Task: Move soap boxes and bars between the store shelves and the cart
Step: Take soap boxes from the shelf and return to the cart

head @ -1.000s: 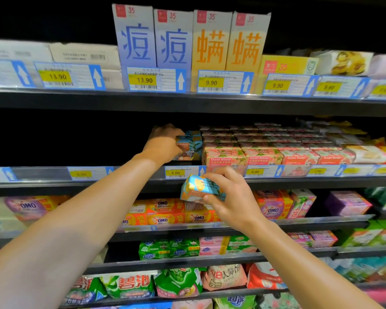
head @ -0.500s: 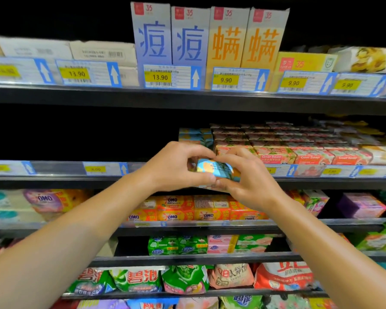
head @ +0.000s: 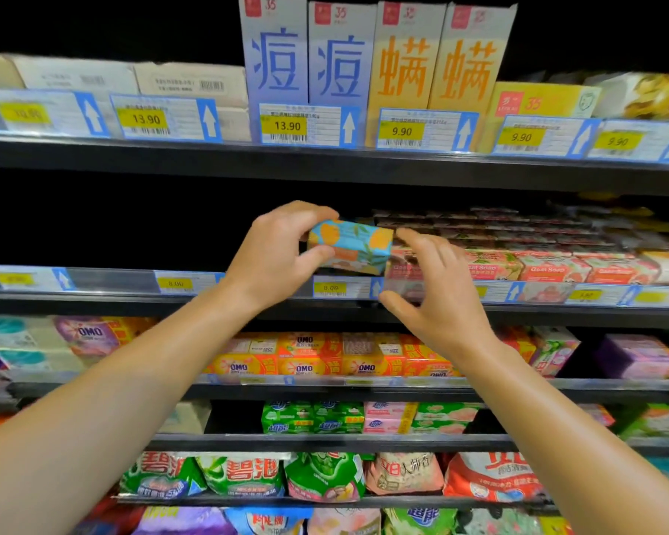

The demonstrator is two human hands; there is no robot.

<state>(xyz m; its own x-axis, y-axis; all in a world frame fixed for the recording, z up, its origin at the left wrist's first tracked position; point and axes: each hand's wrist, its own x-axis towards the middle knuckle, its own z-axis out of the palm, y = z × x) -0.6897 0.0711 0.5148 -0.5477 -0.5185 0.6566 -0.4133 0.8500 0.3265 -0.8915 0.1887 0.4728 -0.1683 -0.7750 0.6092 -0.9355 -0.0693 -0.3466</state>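
1. The right hand (head: 439,299) was nearest the camera, fingers spread wide and holding nothing. Its fingertips sat just beside the box's right end, probably ready to steady it.
2. The left hand (head: 275,256) gripped the soap box (head: 350,247) by its left end, fingers on top and thumb below. This grip kept the box level for sliding into place.
3. The box was held just above the front edge of the middle shelf (head: 93,299), over the 8.00 tag (head: 330,287).
4. Behind it lay stacked Goat Soap boxes (head: 549,269).
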